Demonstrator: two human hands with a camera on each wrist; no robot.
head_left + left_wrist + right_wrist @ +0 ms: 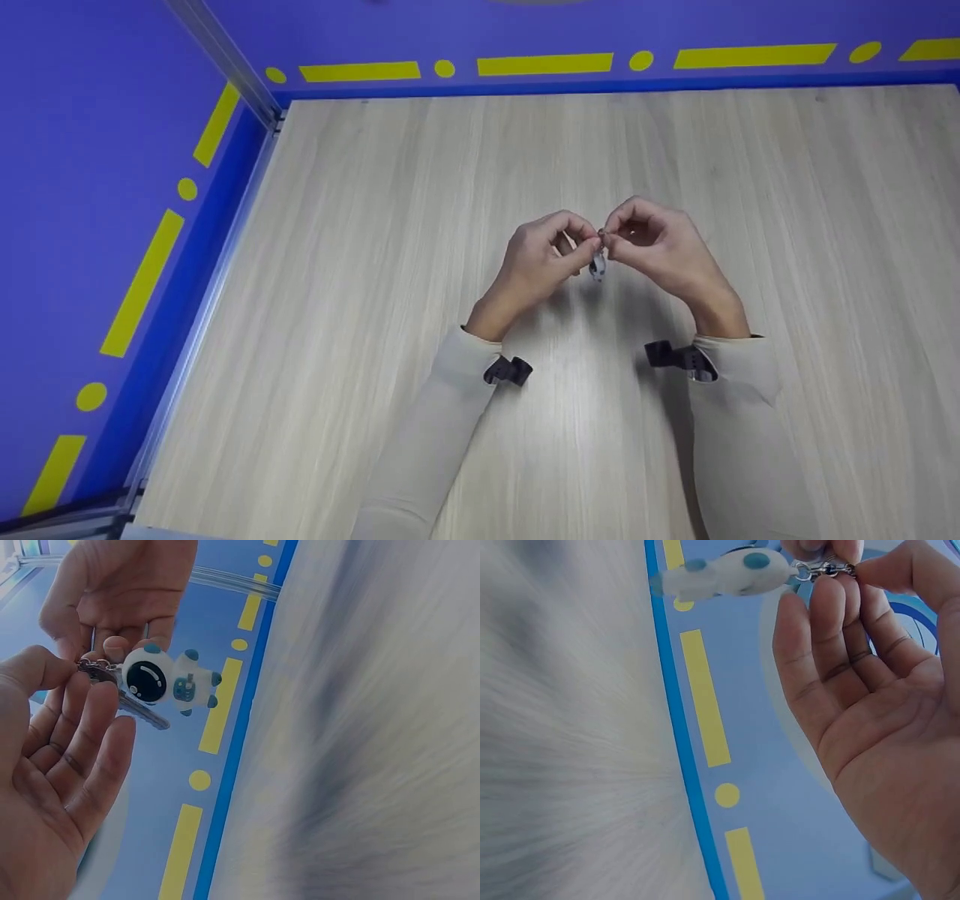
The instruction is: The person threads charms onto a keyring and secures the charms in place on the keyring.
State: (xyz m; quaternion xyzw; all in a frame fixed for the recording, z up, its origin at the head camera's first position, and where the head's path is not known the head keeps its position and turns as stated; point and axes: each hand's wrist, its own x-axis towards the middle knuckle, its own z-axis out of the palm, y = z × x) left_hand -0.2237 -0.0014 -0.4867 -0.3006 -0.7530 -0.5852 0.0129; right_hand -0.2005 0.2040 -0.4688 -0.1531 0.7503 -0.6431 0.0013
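1. Head view: the left hand [534,261] and right hand [670,251] meet above the desk [375,300], both pinching the top of a small keychain [598,268], which hangs between them.
2. Left wrist view: a white astronaut figure [147,681] with a black visor and teal patches hangs from a metal chain [93,661]; a key [150,714] extends just beside it.
3. Right wrist view: the right thumb and fingers pinch a metal clasp [828,569]; the figure shows side-on.

There are two grips [536,259], two sleeves [420,427], two black wrist devices [519,370], one astronaut figure [169,680], one visible key [146,712], one metal chain [804,571], one table [360,225] and two blue walls [75,150].
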